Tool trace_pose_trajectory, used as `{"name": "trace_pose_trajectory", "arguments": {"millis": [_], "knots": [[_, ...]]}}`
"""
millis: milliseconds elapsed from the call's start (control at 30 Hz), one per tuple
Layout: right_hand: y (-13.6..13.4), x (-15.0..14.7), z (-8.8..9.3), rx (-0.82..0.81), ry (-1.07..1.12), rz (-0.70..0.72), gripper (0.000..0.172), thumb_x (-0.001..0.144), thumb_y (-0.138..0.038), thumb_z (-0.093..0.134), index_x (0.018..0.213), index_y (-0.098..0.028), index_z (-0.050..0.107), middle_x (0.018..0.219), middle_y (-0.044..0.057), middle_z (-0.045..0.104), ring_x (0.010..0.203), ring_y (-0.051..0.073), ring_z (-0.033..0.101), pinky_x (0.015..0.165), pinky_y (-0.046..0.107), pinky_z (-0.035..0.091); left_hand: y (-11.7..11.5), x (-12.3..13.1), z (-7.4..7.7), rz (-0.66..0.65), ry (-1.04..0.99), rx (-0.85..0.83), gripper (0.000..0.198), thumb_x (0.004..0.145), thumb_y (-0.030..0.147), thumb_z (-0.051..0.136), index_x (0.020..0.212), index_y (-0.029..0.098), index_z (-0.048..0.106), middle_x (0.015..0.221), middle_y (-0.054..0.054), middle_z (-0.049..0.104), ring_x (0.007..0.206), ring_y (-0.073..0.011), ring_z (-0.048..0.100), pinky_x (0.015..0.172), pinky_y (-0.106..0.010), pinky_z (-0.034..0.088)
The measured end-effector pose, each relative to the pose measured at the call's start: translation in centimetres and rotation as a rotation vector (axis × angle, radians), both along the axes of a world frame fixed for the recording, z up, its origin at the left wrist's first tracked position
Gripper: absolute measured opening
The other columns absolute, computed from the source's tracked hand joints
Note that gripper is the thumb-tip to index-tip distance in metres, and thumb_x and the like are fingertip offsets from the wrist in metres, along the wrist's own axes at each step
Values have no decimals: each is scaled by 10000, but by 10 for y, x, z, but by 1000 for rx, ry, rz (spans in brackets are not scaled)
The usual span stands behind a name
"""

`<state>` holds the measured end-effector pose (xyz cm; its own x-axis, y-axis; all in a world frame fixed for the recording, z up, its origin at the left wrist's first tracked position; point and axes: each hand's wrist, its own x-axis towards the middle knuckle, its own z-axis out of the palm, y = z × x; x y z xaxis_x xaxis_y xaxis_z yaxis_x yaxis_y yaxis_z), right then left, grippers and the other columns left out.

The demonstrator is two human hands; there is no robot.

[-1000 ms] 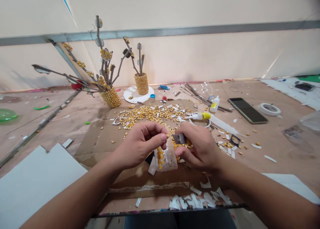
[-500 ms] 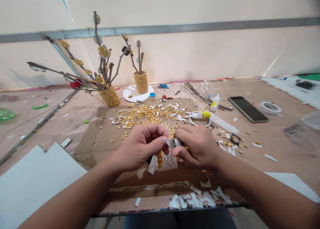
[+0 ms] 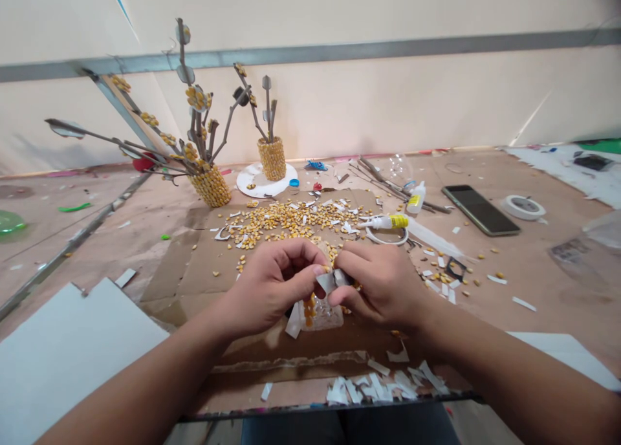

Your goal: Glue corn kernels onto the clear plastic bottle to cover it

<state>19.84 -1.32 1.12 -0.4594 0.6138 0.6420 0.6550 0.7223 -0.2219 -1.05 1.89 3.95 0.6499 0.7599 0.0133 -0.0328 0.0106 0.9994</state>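
Note:
My left hand [image 3: 279,283] is closed, thumb and forefinger pinching a small pale strip [image 3: 325,281], perhaps paper or tape. Against it, my right hand [image 3: 378,283] is closed on a small shiny grey piece [image 3: 341,277]; its kind is mostly hidden by the fingers. Below both hands lies a clear plastic piece [image 3: 330,319] with yellow corn kernels [image 3: 309,310] stuck to it in rows. A white strip [image 3: 294,322] sits at its left side. Loose corn kernels [image 3: 281,222] are spread over the cardboard [image 3: 194,264] beyond my hands.
Two kernel-covered pots [image 3: 211,186] with twigs stand at the back left. Glue bottles [image 3: 388,222], a phone [image 3: 480,209] and a tape roll [image 3: 524,207] lie to the right. Paper scraps [image 3: 373,388] gather at the front edge; white sheets [image 3: 63,361] lie at the left.
The pale strip has shifted slightly left and down between my fingers, and a gap shows between it and the grey piece. Both hands otherwise hold nearly the same pose.

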Motion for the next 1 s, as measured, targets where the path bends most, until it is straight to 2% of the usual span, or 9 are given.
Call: {"name": "trace_pose_trajectory", "arguments": {"millis": [267,467,567,667,767,833,867,933,1000], "knots": [[-9,-4,3,55,13,-52,670,1103,-676,326,710,-189,566,634,11,505,537,141,391,541,317,244,-5,-4,1,-7,5,216,222,977,302,721,836,134,686,667,19,560,567,-77,446,511,-191,363],[-10,-5,1,43,36,-119,661,1115,-664,267,716,-206,526,631,16,513,544,141,424,550,312,258,-1,-4,0,9,-46,200,213,972,309,738,850,138,708,678,12,573,569,-77,439,511,-195,344],[4,8,-3,-44,142,-253,617,1117,-644,295,684,-231,445,576,-12,459,515,133,413,535,301,254,1,-7,-1,-18,-90,157,242,968,341,742,831,147,700,624,28,537,531,-77,418,489,-202,327],[18,23,-5,-150,307,-420,581,1084,-602,462,637,-247,352,513,-52,345,469,118,325,510,305,209,3,-9,-2,13,-82,145,222,948,324,753,823,149,696,611,31,549,514,-75,432,483,-198,344],[19,24,-3,-223,466,-275,409,1030,-502,632,740,-235,524,565,-58,457,492,114,396,496,276,301,7,-7,-2,60,-11,160,155,923,255,749,823,145,705,610,30,585,520,-71,468,492,-182,371],[12,15,-2,-216,496,-71,137,985,-345,720,948,-230,656,685,-39,594,553,120,505,534,267,405,8,-5,-2,50,42,169,139,916,239,739,820,143,711,606,27,604,525,-71,489,500,-178,388],[7,10,-1,-180,473,30,87,967,-260,724,1041,-233,686,780,-10,672,634,137,591,595,277,470,8,-3,-1,42,63,175,149,918,243,734,811,142,713,607,23,614,527,-73,498,502,-179,396],[0,2,-2,-138,443,123,224,942,-129,683,1133,-240,715,937,44,753,796,174,698,701,310,548,8,-2,0,49,103,201,177,920,261,732,791,142,718,616,10,636,540,-81,521,511,-185,415],[-4,-2,-3,-126,435,119,289,924,-78,655,1147,-243,736,1012,75,785,878,198,740,746,333,583,7,-1,0,93,150,241,177,917,278,742,805,141,743,638,-8,670,558,-92,548,520,-195,431]]}}
